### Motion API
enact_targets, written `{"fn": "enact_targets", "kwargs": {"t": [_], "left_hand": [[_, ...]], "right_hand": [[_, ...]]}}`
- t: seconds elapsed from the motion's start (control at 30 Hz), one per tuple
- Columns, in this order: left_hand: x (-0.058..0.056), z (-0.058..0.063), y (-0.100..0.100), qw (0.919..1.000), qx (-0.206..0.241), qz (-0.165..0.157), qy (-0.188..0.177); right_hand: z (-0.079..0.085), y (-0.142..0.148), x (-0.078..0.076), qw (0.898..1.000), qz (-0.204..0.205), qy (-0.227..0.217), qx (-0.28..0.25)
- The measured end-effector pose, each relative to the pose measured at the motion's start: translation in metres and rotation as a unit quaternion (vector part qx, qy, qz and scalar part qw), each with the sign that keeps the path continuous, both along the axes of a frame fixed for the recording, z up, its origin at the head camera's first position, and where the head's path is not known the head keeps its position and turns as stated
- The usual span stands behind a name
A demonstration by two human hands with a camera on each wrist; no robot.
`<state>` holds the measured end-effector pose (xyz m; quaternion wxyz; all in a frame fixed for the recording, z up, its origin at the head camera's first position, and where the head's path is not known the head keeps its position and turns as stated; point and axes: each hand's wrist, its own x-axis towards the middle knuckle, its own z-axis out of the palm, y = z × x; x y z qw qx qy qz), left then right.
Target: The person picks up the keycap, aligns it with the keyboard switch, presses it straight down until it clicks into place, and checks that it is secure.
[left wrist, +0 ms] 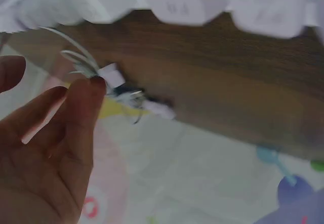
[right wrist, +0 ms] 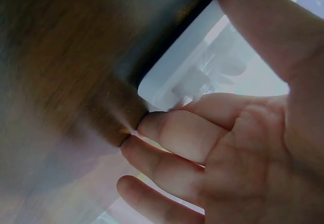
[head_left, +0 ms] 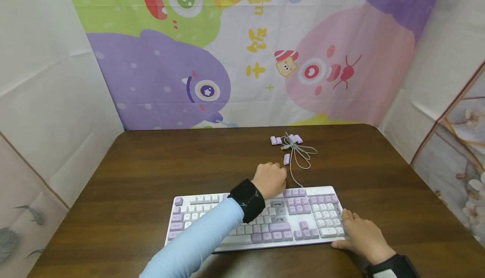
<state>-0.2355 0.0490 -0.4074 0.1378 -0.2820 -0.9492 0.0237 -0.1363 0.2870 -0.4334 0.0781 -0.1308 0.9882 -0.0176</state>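
Keyboard (head_left: 297,219) lies flat on the brown table (head_left: 151,164), white frame, lilac, white and grey keys. Two grey patches show among the keys right of my left wrist; too small to read.

My left hand (head_left: 268,180) reaches across it, over the far edge. Fingers bent, close together; the wrist view shows thumb tip and nearest fingertip apart. Cannot tell whether they pinch anything, tips partly hidden. Just beyond, one lone lilac cap (head_left: 286,159) on the table.

My right hand (head_left: 363,236) rests at the keyboard's right end, thumb at the near corner, other fingers along the side, slightly spread, nearly straight.

Pale cable (head_left: 291,144) leaves the far edge, loops, and ends in a tangle with more loose caps (head_left: 273,140) beside it.

Black bands (head_left: 248,200) on both wrists, light-blue sleeve (head_left: 197,236) on my left arm. Cartoon cloth (head_left: 246,101) hangs behind the table.
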Motion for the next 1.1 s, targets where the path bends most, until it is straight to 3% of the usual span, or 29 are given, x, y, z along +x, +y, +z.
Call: {"fn": "enact_targets", "kwargs": {"t": [0.17, 0.37, 0.47, 0.63, 0.73, 0.8, 0.93, 1.1], "left_hand": [[-0.031, -0.008, 0.016, 0.9927, 0.009, 0.061, -0.104], [-0.056, -0.004, 0.026, 0.9663, 0.005, 0.136, -0.218], [-0.06, -0.002, 0.029, 0.9596, -0.02, 0.128, -0.25], [-0.061, -0.009, 0.033, 0.9566, -0.04, 0.092, -0.274], [-0.062, -0.014, 0.03, 0.9573, -0.044, 0.079, -0.275], [-0.061, -0.016, 0.029, 0.9628, -0.041, 0.066, -0.259], [-0.056, -0.016, 0.027, 0.9782, -0.048, 0.033, -0.199], [-0.042, -0.015, 0.023, 0.9888, -0.076, -0.002, -0.129]], "right_hand": [[0.0, -0.003, 0.001, 1.0, 0.002, 0.002, 0.001], [0.002, -0.009, 0.001, 1.0, -0.012, -0.011, -0.003], [0.004, -0.009, 0.001, 1.0, -0.019, -0.014, -0.001], [0.007, -0.005, 0.002, 0.999, -0.029, -0.016, 0.008], [0.007, -0.007, 0.002, 0.999, -0.029, -0.019, 0.006], [0.007, -0.008, 0.002, 0.999, -0.029, -0.019, 0.005], [0.008, -0.007, 0.002, 1.0, -0.026, -0.016, 0.006], [0.008, -0.005, 0.002, 1.0, -0.021, -0.014, 0.011]]}}
